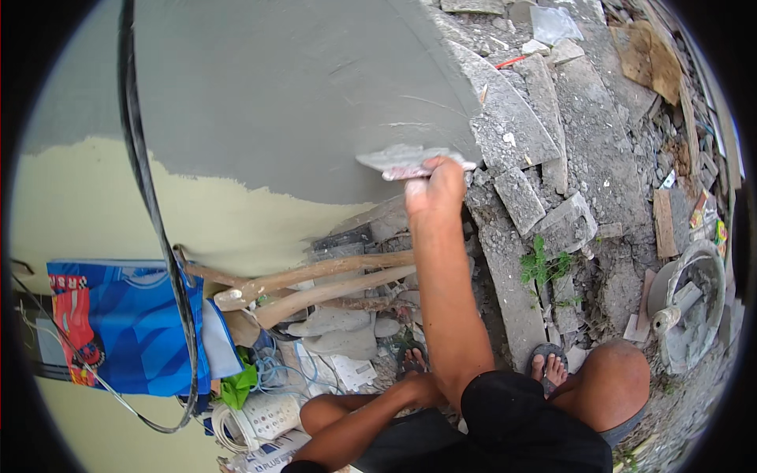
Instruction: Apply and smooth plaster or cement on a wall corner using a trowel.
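Observation:
My right hand (436, 188) is closed round a plastering trowel (394, 159), its blade smeared with grey mortar. The trowel is against the wall, near the right edge of a broad grey coat of plaster (276, 94). Thin raised ridges show in the plaster just above the blade. Below the grey coat, the wall is bare pale yellow (213, 209), with an uneven border between them. My left hand (426, 387) is low by my bent knee; its fingers are hidden, so I cannot tell whether it holds anything.
A black cable (146, 173) hangs in front of the wall. Wooden poles (331, 276) lie below the plaster, beside a blue printed sheet (130, 323). Broken concrete slabs (512, 110) cover the ground at right. A bucket of grey mortar (714, 276) with a handled tool (666, 318) stands far right.

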